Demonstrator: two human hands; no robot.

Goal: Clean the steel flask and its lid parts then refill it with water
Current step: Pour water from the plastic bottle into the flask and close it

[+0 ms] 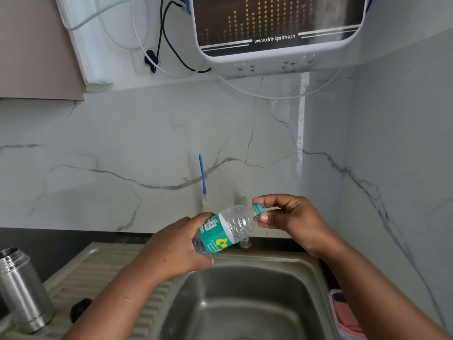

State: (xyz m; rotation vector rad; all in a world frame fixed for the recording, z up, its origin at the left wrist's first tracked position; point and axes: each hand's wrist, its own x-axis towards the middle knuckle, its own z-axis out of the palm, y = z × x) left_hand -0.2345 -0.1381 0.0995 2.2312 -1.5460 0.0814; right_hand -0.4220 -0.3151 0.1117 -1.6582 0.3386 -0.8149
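Flask (20, 288), steel and uncapped, is standing upright on the sink's draining board (103, 266) at far left, well apart from our hands. We are gripping a plastic water bottle (225, 229) in the left hand (176, 249), tilted over the basin (245, 303), while the right hand (286, 217) is pinching its teal cap (258, 208), probably to unscrew it for refilling.

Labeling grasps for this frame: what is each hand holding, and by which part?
Left hand grips the plastic bottle round its lower body, over the sink. Right hand pinches its teal cap between thumb and fingers. The steel flask stands unheld.
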